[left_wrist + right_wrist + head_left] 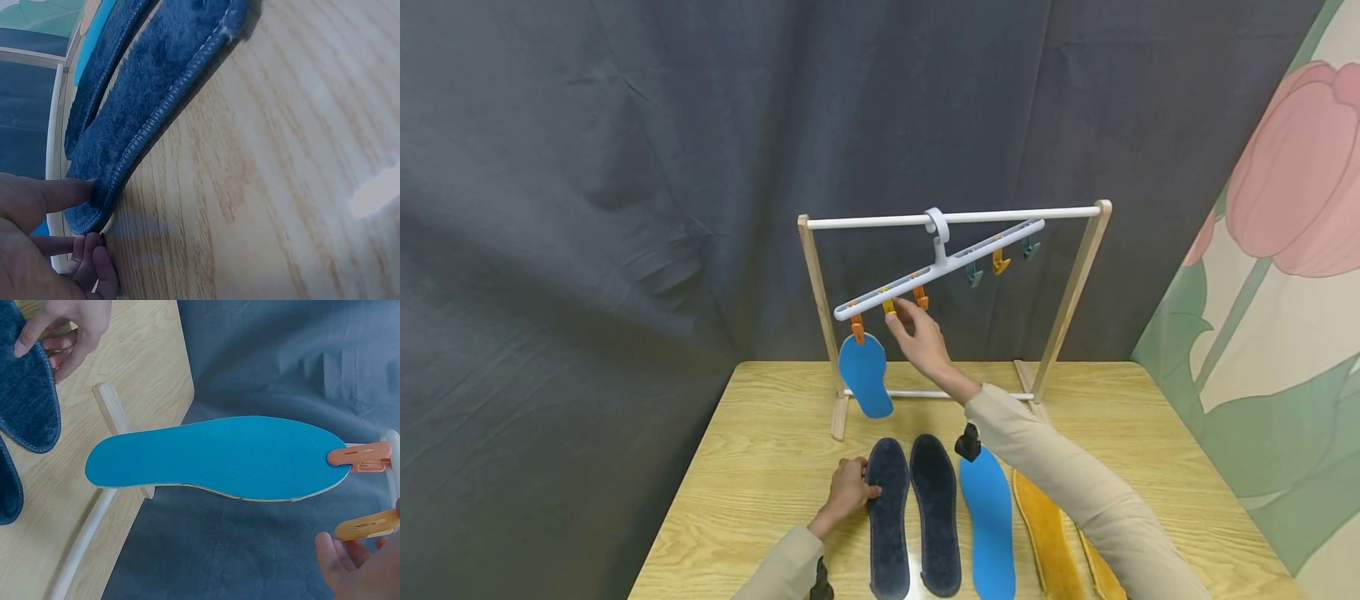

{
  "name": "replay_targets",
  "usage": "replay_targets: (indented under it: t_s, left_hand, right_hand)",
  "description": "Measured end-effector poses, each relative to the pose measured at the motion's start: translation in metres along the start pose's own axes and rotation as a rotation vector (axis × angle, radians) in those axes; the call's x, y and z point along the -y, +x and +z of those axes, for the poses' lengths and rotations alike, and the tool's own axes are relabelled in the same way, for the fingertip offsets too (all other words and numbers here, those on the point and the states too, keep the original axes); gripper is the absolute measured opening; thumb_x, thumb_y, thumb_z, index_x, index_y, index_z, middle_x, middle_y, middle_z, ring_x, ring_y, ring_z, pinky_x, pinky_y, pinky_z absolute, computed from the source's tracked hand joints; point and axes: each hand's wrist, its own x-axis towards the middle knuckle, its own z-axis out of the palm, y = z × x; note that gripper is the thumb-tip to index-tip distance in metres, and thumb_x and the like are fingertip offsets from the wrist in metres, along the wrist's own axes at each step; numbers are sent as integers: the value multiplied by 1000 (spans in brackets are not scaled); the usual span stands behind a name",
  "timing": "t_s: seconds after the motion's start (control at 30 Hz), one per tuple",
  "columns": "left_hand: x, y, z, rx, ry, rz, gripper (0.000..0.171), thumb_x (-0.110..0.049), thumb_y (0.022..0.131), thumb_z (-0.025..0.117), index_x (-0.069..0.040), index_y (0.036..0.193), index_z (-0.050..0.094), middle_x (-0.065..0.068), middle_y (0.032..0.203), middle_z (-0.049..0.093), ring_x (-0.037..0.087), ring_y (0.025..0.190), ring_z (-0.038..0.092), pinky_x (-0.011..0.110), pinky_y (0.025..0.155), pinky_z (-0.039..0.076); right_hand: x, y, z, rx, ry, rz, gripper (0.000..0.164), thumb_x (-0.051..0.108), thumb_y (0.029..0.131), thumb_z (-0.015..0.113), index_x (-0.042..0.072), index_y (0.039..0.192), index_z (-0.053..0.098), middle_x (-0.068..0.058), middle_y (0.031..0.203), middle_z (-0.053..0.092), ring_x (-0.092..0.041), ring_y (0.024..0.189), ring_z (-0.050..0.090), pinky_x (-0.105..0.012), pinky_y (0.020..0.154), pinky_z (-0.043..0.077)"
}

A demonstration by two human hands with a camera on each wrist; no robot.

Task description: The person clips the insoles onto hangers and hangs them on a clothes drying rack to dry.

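Note:
A light grey clip hanger (940, 268) hangs tilted, its left end low. An orange clip (362, 456) at that end holds a blue insole (219, 459), which dangles heel down. My right hand (921, 337) holds the yellow clip (889, 307) beside it, fingertips around the clip's body. On the table, my left hand (847, 490) pinches the toe end of a dark blue fuzzy insole (889, 517); its thumb (72, 192) lies on the pile and the other fingers are at the edge. A second dark insole (936, 517) lies just to the right.
Another blue insole (988, 525) and two yellow insoles (1051, 542) lie farther right, partly under my right sleeve. The hanger hooks on the white rod of a wooden rack (1078, 296). Another orange clip (921, 297) and green clips (973, 273) hang along the hanger.

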Motion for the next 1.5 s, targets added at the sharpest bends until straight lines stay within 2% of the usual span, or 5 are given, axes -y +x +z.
replay_targets:
  t_s: [0.67, 0.93, 1.1, 1.33, 1.5]
  left_hand:
    - [2, 0, 1, -42, -27, 25, 45, -9, 61, 80, 8, 97, 60, 11, 82, 51, 21, 71, 50, 34, 60, 44]
    - [3, -3, -2, -74, -74, 118, 44, -13, 63, 80, 9, 94, 60, 7, 72, 51, 15, 61, 46, 30, 51, 40]
    - [3, 0, 0, -37, -76, 51, 42, -7, 63, 78, 9, 97, 61, 6, 69, 55, 13, 57, 47, 28, 50, 42]
    - [3, -1, -1, -15, -80, 73, 35, -7, 64, 77, 5, 94, 63, 6, 67, 56, 9, 54, 45, 25, 46, 38]
    - [2, -2, -1, -26, -74, 79, 37, -7, 65, 76, 5, 97, 62, 7, 68, 55, 11, 57, 46, 26, 48, 39]
  right_hand:
    - [1, 2, 0, -16, -9, -24, 41, 30, 90, 50, 11, 127, 47, -10, 110, 55, -20, 94, 55, -36, 80, 45]
    - [3, 2, -1, -18, -9, -33, 41, 28, 90, 51, 11, 127, 47, -10, 107, 55, -21, 93, 55, -35, 80, 45]
    - [4, 3, 0, -25, -18, -37, 42, 27, 90, 51, 9, 127, 47, -11, 105, 56, -22, 92, 55, -37, 80, 45]
    - [5, 2, -1, 0, 5, -41, 41, 26, 91, 50, 6, 127, 47, -14, 108, 53, -24, 95, 54, -41, 84, 44]
    - [8, 2, -2, 14, 31, -38, 40, 24, 91, 50, 3, 125, 46, -14, 112, 54, -23, 98, 54, -35, 84, 44]
